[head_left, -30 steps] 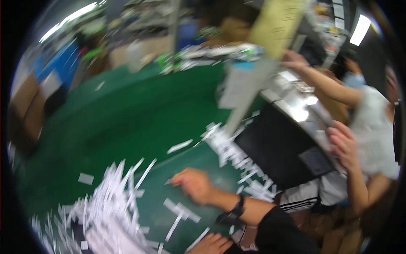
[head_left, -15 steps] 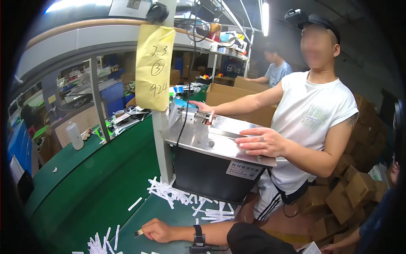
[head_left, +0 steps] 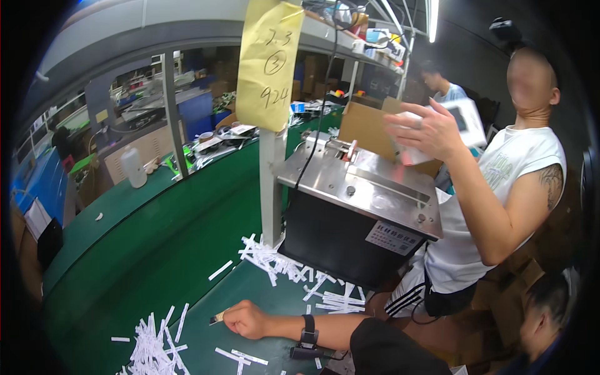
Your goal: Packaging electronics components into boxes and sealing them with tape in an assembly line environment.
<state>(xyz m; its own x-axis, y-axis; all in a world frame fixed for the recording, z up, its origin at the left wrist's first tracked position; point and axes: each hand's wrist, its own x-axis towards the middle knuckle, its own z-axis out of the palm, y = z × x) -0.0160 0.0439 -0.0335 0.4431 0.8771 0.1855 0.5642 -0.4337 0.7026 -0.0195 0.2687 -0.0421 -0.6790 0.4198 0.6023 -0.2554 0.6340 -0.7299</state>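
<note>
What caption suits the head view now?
Right hand gripping a small object at a green workbench strewn with white strips, near a black machine.

A long green surface (head_left: 287, 303) spreads across 6 o'clock, with a deeper green trough (head_left: 169, 231) curving past it from 8 o'clock toward the middle. A grey shelf (head_left: 194, 31) arches overhead at 11 o'clock, and a pale metal post (head_left: 271, 187) rises from the surface's edge close to the centre. A slimmer upright (head_left: 174, 112) stands at 10 o'clock, a blue bin (head_left: 197, 112) just behind it. At 9 o'clock is a beige slotted panel (head_left: 115, 159). One white tube light (head_left: 432, 19) glows at 1 o'clock, beside a dark grey wall (head_left: 465, 69) at 2. Brown cartons (head_left: 515, 272) pile up at 4 o'clock.
</note>
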